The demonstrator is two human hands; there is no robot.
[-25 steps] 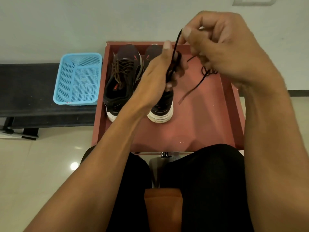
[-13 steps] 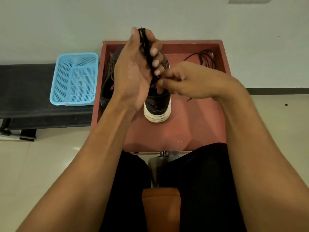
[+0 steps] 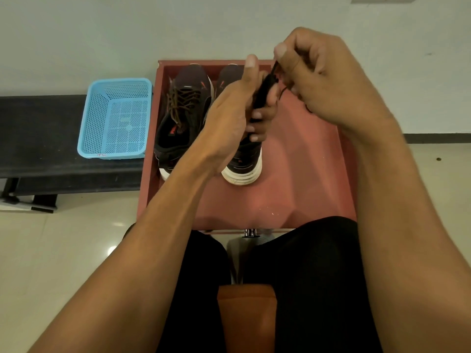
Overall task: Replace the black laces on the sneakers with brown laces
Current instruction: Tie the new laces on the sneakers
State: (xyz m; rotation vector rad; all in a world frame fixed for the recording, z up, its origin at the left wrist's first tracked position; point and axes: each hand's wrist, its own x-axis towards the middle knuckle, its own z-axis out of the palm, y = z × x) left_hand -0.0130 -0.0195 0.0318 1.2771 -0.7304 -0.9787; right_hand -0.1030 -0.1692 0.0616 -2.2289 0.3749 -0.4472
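Black lace [image 3: 263,94], thin cord coiled in bundle, held above red tray [image 3: 293,179]. Left hand [image 3: 229,115] fingers curl round bundle. Right hand [image 3: 323,80] pinches loose end. Brown lace [image 3: 182,100] threaded through sneaker [image 3: 183,128] nearer perforated blue basket [image 3: 114,118].

Head view, 1 person seated, both forearms in shot. Left hand [image 3: 229,118]: was raised over tray, fingers curled round a bundled black lace [image 3: 263,94]. Right hand [image 3: 328,80]: was just beside left hand, thumb & forefinger pinched a strand of same lace; a loose loop hung below. Red tray [image 3: 293,174]: held 2 dark sneakers side by side, toes twd wall. First sneaker [image 3: 183,138], nearer basket: brown lace [image 3: 184,98] ran thru eyelets. Second sneaker [image 3: 244,161]: upper mostly hidden behind left hand, white heel sole showed. Blue basket [image 3: 114,118]: sat on black bench [image 3: 38,133], just beside tray. Black trousers [image 3: 305,263] & orange seat [image 3: 247,314] were at btm.
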